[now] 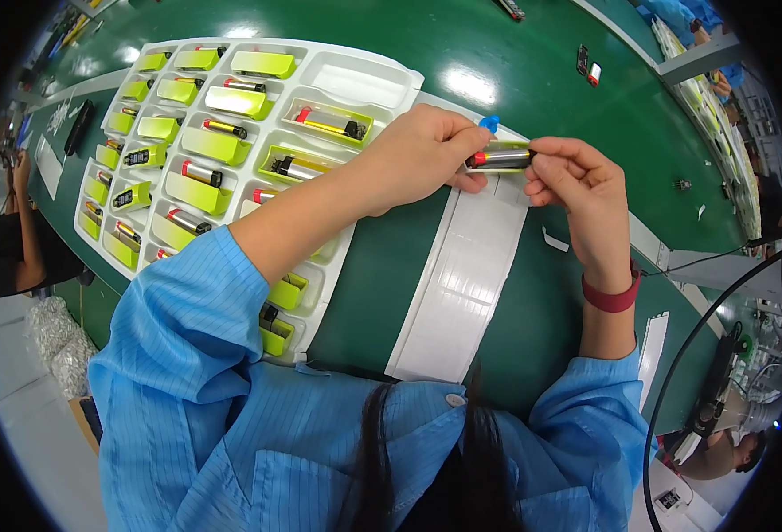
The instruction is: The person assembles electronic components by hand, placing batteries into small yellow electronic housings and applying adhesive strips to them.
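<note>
My left hand (431,151) is closed on one end of a yellow-green plastic casing (511,145), its thumb and fingers wrapped around it. A silver cylindrical battery cell (504,159) with red at one end and black at the other lies along the casing. At the right end, my right hand (582,177) pinches the cell's black end between thumb and fingers. A small blue piece (489,123) sits just behind the casing. Below the hands, a strip of white adhesive sheet (462,275) runs toward me on the table.
At left, a white compartment tray (355,78) holds several yellow-green casings (216,146) with battery parts. On the green table (382,257) lie a loose black part (582,58) and a red-and-silver cell (594,74). A black cable (675,355) curves at right. Another person (19,239) sits at far left.
</note>
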A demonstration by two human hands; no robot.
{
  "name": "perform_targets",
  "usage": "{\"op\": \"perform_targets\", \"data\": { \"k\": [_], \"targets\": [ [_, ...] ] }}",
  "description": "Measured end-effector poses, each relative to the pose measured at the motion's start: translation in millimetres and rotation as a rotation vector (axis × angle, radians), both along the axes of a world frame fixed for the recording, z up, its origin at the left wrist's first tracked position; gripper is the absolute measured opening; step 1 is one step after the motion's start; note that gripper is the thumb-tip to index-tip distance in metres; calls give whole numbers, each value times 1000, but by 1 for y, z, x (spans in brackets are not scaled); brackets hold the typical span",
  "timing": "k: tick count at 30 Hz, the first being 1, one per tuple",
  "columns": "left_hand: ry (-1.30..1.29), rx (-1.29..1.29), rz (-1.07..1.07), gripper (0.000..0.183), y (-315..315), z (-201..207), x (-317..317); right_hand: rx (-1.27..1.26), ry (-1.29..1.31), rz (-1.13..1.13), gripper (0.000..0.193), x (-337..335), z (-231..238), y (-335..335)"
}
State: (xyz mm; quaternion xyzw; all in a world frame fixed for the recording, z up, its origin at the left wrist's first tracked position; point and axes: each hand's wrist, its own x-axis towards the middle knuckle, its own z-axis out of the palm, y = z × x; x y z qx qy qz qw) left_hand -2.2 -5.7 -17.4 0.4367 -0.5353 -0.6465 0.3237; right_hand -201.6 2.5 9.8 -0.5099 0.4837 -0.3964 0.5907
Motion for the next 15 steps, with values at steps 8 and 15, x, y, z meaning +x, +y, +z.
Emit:
{"op": "perform_targets", "data": {
  "k": [8,15],
  "targets": [
    [20,120,-39,34,-1,0,2,-637,521,233,14,0,2,-2],
    [143,27,-68,35,-2,8,3,-288,73,92,14,-8,-4,-8]
  ]
}}
